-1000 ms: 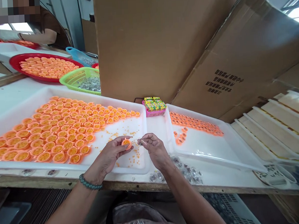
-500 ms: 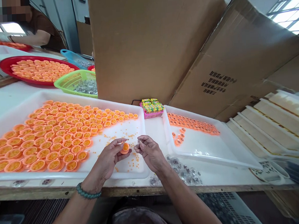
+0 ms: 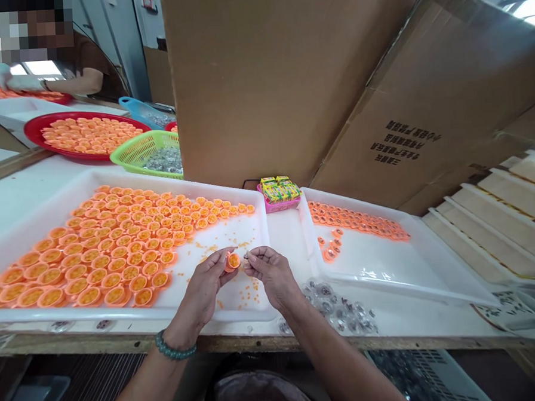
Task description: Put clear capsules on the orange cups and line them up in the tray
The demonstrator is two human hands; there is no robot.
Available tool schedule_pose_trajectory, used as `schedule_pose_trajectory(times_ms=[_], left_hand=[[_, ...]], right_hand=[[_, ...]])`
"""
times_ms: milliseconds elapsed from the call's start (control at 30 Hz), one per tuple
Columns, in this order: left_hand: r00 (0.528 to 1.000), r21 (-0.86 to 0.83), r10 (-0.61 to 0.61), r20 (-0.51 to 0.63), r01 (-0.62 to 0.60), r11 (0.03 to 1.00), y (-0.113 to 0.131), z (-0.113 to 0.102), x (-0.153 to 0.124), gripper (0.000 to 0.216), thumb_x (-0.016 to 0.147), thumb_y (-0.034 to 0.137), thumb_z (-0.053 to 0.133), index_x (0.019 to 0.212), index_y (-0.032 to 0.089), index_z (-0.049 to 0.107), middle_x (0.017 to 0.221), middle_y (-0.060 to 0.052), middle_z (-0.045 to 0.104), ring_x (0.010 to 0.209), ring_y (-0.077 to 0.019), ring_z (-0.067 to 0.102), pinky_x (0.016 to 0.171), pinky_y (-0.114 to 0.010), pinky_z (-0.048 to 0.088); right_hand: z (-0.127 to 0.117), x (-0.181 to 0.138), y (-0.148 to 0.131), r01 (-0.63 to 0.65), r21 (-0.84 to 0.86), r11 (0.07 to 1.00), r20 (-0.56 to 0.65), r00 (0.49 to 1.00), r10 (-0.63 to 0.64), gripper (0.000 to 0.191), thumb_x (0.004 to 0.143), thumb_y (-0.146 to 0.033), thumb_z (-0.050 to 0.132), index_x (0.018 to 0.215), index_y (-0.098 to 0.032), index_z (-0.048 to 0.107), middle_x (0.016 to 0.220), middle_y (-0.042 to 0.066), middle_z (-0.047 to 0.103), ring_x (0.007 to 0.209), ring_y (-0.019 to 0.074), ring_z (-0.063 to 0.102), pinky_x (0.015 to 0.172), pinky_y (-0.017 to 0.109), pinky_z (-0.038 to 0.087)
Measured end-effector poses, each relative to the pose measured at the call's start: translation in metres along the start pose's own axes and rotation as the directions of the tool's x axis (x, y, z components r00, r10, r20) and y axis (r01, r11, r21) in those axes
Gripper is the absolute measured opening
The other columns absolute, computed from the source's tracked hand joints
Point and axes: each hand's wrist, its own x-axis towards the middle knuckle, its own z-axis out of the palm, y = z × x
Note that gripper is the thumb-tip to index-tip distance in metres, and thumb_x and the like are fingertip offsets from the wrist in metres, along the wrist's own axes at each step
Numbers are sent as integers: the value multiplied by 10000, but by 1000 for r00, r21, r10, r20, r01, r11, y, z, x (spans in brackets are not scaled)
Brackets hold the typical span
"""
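Note:
My left hand (image 3: 209, 284) pinches a small orange cup (image 3: 233, 261) with yellow filling, held above the near right corner of a large white tray (image 3: 255, 312). My right hand (image 3: 271, 272) is closed in a pinch on a tiny clear piece (image 3: 246, 256), almost touching the cup. Many more filled orange cups (image 3: 109, 251) stand in rows across that tray, with loose orange bits scattered near my hands. A pile of small clear pieces (image 3: 340, 310) lies on the table beside my right wrist.
A second white tray (image 3: 433, 281) at the right holds rows of orange cups (image 3: 358, 222). A pink box of yellow packets (image 3: 278, 194), a green basket (image 3: 143, 150), a red tray (image 3: 39, 131), cardboard walls (image 3: 265, 75) behind. Another person's sleeve (image 3: 81, 66) shows far left.
My two hands have drawn together, so the clear piece in the right hand now nearly meets the cup in the left. The view shifted slightly.

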Motion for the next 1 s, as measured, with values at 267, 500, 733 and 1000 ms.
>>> schedule_pose_trajectory(times_ms=[267, 500, 733, 1000], left_hand=[[1000, 25, 23, -5, -23, 999, 1, 2, -3, 421, 706, 372, 691, 1044, 126, 645, 1012, -87, 671, 980, -220, 590, 917, -375, 452], [997, 54, 26, 66, -30, 998, 0, 1, -3, 390, 768, 421, 630, 1030, 134, 655, 1046, -97, 661, 1019, -238, 576, 914, -384, 453], [980, 259, 120, 159, -159, 953, 3, 3, -7, 322, 735, 351, 688, 1007, 180, 664, 981, -47, 680, 932, -216, 607, 870, -310, 461], [976, 276, 180, 123, -208, 939, 0, 1, -7, 341, 737, 340, 678, 1040, 188, 647, 991, -41, 673, 900, -201, 604, 846, -302, 467]], right_hand=[[13, 10, 3, 28, -253, 967, 38, 999, -19, 227, 588, -317, 770, 691, -147, 659, 616, -3, 630, 541, 97, 565, 577, 252, 486], [9, 12, -4, 69, -345, 936, 96, 995, -38, 200, 576, -314, 772, 662, -159, 680, 599, -2, 644, 561, 117, 581, 582, 263, 496], [10, 8, -12, 35, -316, 948, 147, 989, 12, 159, 552, -269, 775, 637, -165, 689, 568, -11, 645, 539, 112, 576, 562, 248, 484], [13, -4, -2, 139, -263, 955, 86, 989, -121, 79, 653, -243, 712, 692, -181, 681, 626, -17, 642, 583, 110, 567, 613, 264, 486]])
